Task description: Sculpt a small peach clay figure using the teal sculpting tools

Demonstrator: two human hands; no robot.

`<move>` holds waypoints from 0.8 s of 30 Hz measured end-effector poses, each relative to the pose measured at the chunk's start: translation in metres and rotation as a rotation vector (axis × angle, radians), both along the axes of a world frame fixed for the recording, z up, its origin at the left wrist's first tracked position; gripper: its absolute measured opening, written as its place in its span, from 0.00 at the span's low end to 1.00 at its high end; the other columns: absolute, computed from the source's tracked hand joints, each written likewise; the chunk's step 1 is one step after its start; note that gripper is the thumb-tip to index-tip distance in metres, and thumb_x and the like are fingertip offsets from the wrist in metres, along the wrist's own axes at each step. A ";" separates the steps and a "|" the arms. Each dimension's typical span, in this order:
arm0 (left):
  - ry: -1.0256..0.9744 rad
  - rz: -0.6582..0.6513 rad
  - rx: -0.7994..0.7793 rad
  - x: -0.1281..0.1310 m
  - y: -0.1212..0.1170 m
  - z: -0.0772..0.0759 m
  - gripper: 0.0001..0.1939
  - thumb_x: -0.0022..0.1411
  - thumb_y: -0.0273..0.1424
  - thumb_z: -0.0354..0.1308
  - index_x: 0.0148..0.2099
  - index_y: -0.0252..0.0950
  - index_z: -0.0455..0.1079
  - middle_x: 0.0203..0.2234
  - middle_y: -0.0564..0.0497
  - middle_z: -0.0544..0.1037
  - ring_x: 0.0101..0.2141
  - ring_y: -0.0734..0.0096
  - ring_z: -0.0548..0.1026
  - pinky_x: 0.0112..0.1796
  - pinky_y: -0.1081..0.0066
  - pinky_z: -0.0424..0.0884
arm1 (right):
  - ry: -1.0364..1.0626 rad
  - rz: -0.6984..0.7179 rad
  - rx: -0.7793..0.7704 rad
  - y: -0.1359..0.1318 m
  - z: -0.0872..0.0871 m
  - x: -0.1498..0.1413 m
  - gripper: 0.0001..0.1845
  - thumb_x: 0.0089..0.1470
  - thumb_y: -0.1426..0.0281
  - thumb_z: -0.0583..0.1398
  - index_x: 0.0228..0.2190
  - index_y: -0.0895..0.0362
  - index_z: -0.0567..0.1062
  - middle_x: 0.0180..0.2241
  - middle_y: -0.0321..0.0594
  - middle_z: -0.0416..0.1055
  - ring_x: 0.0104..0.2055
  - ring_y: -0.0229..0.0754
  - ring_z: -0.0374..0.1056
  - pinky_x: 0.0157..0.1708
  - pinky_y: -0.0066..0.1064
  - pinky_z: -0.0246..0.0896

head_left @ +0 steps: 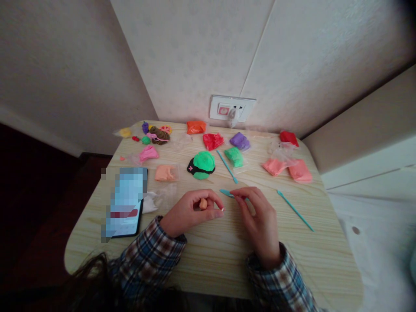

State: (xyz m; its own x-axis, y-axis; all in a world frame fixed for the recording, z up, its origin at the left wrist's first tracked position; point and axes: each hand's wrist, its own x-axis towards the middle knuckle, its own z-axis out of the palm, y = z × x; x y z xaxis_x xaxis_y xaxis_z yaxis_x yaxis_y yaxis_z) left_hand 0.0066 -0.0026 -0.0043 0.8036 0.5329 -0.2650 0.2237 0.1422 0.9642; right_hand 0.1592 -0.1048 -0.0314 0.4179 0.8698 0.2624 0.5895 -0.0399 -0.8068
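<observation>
My left hand (195,212) is curled around a small lump of peach modelling clay (203,203). Between its thumb and forefinger sits a tiny white bit (222,209), probably clay. To the right, my right hand (258,216) has its thumb and forefinger pinched together; what they hold, if anything, is too small to make out. A blue clay tool (225,192) shows beside and behind those fingers, partly covered by them. Beyond both hands lies a green and black clay piece (204,161) with a small pink ornament.
Packets of orange (196,127), purple (239,141), green (234,157) and peach clay (165,173) lie about the wooden table (208,268). Two more blue tools, one thin stick (295,210) at right, rest there. A phone (126,201) lies left. A wall socket (232,108) is behind.
</observation>
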 end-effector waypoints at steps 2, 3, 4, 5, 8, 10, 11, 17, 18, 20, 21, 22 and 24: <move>-0.009 -0.008 0.005 -0.001 0.001 0.000 0.09 0.53 0.34 0.61 0.33 0.33 0.71 0.18 0.61 0.55 0.21 0.79 0.54 0.23 0.76 0.51 | -0.072 0.012 -0.036 0.001 -0.001 -0.001 0.07 0.57 0.72 0.56 0.36 0.53 0.74 0.38 0.42 0.71 0.43 0.46 0.66 0.44 0.42 0.59; -0.012 -0.007 0.006 -0.001 0.001 0.001 0.09 0.53 0.34 0.61 0.33 0.33 0.71 0.18 0.61 0.55 0.21 0.79 0.54 0.24 0.76 0.51 | -0.103 -0.004 -0.043 0.001 -0.002 -0.001 0.07 0.57 0.71 0.57 0.35 0.53 0.75 0.39 0.43 0.70 0.45 0.48 0.65 0.45 0.45 0.58; -0.015 0.000 0.005 -0.001 0.001 0.001 0.09 0.53 0.34 0.61 0.34 0.33 0.71 0.18 0.61 0.56 0.21 0.79 0.54 0.24 0.76 0.51 | -0.127 -0.027 -0.042 0.001 -0.001 -0.001 0.06 0.56 0.71 0.57 0.34 0.53 0.75 0.41 0.43 0.69 0.46 0.49 0.64 0.47 0.47 0.57; -0.018 0.009 0.000 -0.001 0.002 0.001 0.09 0.53 0.34 0.61 0.34 0.33 0.71 0.18 0.61 0.56 0.21 0.79 0.54 0.24 0.76 0.52 | -0.137 -0.047 -0.028 0.000 0.000 -0.001 0.05 0.56 0.71 0.58 0.33 0.53 0.75 0.42 0.44 0.68 0.47 0.49 0.64 0.48 0.48 0.56; -0.027 0.030 -0.028 -0.001 0.002 0.000 0.10 0.51 0.35 0.62 0.32 0.34 0.68 0.17 0.61 0.56 0.21 0.79 0.54 0.23 0.76 0.51 | -0.043 -0.031 0.039 -0.001 0.005 -0.001 0.04 0.55 0.70 0.59 0.32 0.52 0.75 0.43 0.43 0.66 0.49 0.49 0.63 0.49 0.48 0.56; -0.025 0.029 -0.047 -0.001 0.002 -0.001 0.12 0.49 0.35 0.64 0.30 0.34 0.66 0.17 0.62 0.55 0.20 0.79 0.53 0.23 0.76 0.50 | 0.085 0.046 0.067 -0.002 0.009 -0.001 0.04 0.55 0.69 0.59 0.33 0.51 0.75 0.44 0.42 0.66 0.49 0.48 0.63 0.50 0.46 0.57; -0.023 0.028 -0.052 0.000 0.002 -0.002 0.13 0.47 0.36 0.65 0.29 0.35 0.65 0.16 0.62 0.55 0.20 0.79 0.53 0.22 0.76 0.49 | 0.148 0.096 0.065 -0.002 0.010 -0.001 0.04 0.55 0.68 0.59 0.33 0.51 0.75 0.43 0.42 0.67 0.49 0.47 0.63 0.50 0.45 0.58; -0.057 0.067 -0.028 0.001 0.001 -0.006 0.20 0.45 0.40 0.68 0.31 0.36 0.60 0.18 0.63 0.57 0.21 0.79 0.54 0.23 0.76 0.51 | 0.365 0.277 0.034 -0.002 0.014 -0.007 0.04 0.54 0.65 0.61 0.31 0.51 0.76 0.41 0.41 0.68 0.47 0.46 0.65 0.48 0.41 0.60; -0.063 0.072 -0.028 0.001 0.000 -0.007 0.21 0.45 0.40 0.68 0.32 0.36 0.60 0.18 0.62 0.57 0.22 0.79 0.54 0.23 0.76 0.51 | 0.386 0.280 0.040 -0.001 0.014 -0.008 0.04 0.53 0.65 0.61 0.30 0.51 0.76 0.41 0.40 0.68 0.47 0.45 0.65 0.48 0.40 0.60; -0.076 0.074 -0.038 0.001 0.000 -0.008 0.21 0.45 0.40 0.68 0.32 0.36 0.60 0.19 0.62 0.57 0.22 0.79 0.54 0.24 0.76 0.51 | 0.420 0.281 0.049 -0.001 0.013 -0.010 0.04 0.53 0.65 0.62 0.29 0.51 0.76 0.41 0.40 0.68 0.47 0.45 0.65 0.48 0.39 0.60; -0.083 0.075 -0.046 0.001 -0.001 -0.008 0.21 0.45 0.40 0.68 0.32 0.36 0.60 0.19 0.62 0.57 0.22 0.79 0.54 0.24 0.76 0.51 | 0.430 0.283 0.051 -0.001 0.013 -0.010 0.04 0.53 0.65 0.62 0.28 0.52 0.76 0.40 0.40 0.68 0.47 0.45 0.65 0.48 0.39 0.60; -0.090 0.074 -0.053 0.001 -0.001 -0.008 0.21 0.45 0.40 0.68 0.33 0.36 0.60 0.19 0.62 0.57 0.22 0.78 0.54 0.24 0.76 0.51 | 0.438 0.285 0.052 -0.001 0.013 -0.010 0.05 0.53 0.65 0.62 0.28 0.52 0.76 0.40 0.40 0.68 0.47 0.45 0.65 0.48 0.40 0.60; -0.097 0.073 -0.058 0.001 -0.002 -0.008 0.21 0.44 0.39 0.69 0.32 0.36 0.60 0.20 0.62 0.58 0.23 0.78 0.55 0.24 0.75 0.52 | 0.453 0.284 0.058 -0.001 0.013 -0.010 0.06 0.53 0.64 0.62 0.27 0.52 0.76 0.39 0.41 0.68 0.46 0.45 0.65 0.47 0.41 0.61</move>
